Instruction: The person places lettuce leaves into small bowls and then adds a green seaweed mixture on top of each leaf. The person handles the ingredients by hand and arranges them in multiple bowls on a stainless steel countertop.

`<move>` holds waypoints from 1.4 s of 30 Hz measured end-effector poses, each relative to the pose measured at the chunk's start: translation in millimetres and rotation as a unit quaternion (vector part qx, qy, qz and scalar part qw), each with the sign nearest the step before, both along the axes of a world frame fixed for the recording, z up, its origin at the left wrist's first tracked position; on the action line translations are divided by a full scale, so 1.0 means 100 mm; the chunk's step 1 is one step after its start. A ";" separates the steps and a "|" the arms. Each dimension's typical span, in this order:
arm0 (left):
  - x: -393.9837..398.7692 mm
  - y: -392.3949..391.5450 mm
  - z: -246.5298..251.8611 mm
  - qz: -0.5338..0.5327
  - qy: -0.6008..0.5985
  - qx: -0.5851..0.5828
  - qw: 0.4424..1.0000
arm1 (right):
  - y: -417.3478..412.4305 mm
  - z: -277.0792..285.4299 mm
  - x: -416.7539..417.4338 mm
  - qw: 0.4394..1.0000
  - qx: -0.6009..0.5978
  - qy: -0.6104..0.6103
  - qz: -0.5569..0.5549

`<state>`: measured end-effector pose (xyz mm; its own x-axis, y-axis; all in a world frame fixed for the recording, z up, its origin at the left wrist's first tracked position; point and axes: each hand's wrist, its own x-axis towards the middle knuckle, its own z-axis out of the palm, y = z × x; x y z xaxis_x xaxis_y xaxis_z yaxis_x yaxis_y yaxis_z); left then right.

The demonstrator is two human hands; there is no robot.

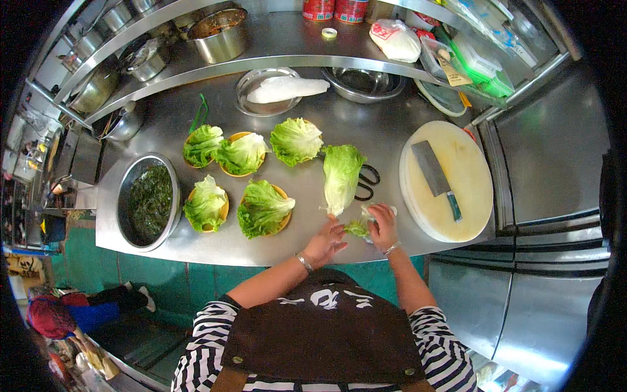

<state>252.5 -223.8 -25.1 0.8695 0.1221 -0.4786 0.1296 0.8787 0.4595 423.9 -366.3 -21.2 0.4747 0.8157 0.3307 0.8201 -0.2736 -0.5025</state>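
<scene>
My left hand [324, 244] is at the stem end of a head of leaf lettuce [342, 172], one fingertip at its pale base and the fingers apart. To its right, my right hand [383, 228] curls over a small heap of lettuce scraps [360, 228] with whitish, plastic-like material; whether it grips them is hidden. Black-handled scissors [365, 190] stick out from under the lettuce. Several yellow bowls, one of them at front centre [285, 225], each carry a lettuce leaf such as the front middle leaf [263, 208].
A round cutting board [472, 171] bears a cleaver [431, 167] at right. At left stands a steel basin [172, 230] of dark greens. Behind are a steel plate [245, 100] with a white slab and a steel bowl [365, 90], below a loaded shelf [284, 41]. Another person [73, 313] is at lower left.
</scene>
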 end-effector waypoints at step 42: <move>-1.30 0.97 0.32 0.250 0.172 0.118 0.945 | 0.99 0.00 0.51 0.991 -0.102 -0.080 -0.028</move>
<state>123.0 -127.2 6.9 0.4721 0.6155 -0.6311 -0.0980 0.7481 0.6563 474.5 -266.9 -21.4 0.4752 0.8478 0.2356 0.8660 -0.4031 -0.2959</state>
